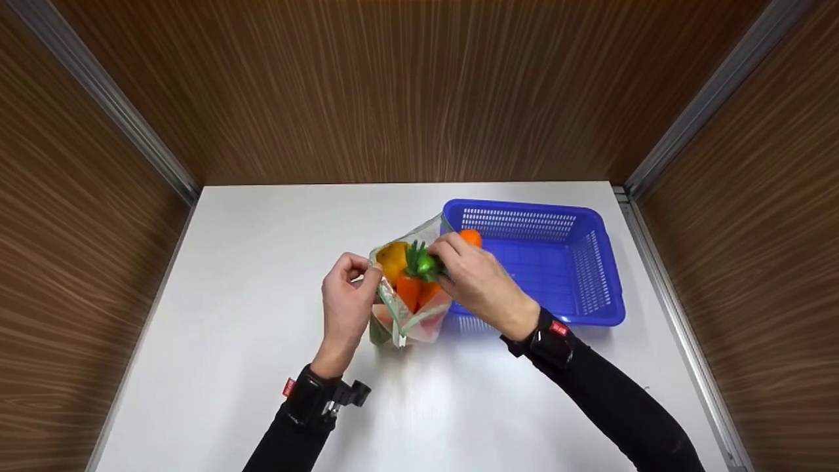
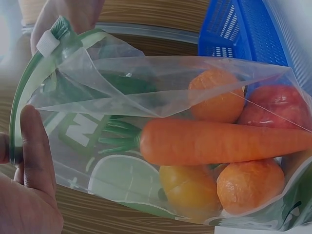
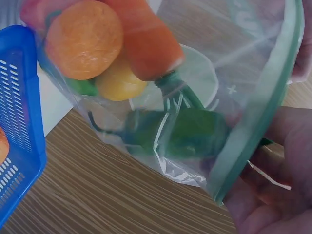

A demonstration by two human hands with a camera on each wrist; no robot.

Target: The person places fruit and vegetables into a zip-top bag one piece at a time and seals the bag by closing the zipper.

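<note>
Your left hand (image 1: 346,295) pinches the zip bag (image 1: 409,308) rim; your right hand (image 1: 475,278) grips its far edge, beside the blue basket (image 1: 583,288) on the table (image 1: 262,262). Only the left wrist view reveals the carrot (image 2: 219,142), oranges and red fruit inside.

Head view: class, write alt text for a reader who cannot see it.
Two hands hold open a clear zip bag of toy produce on a white table: the left hand pinches one edge, the right hand grips the other beside a blue basket.
</note>
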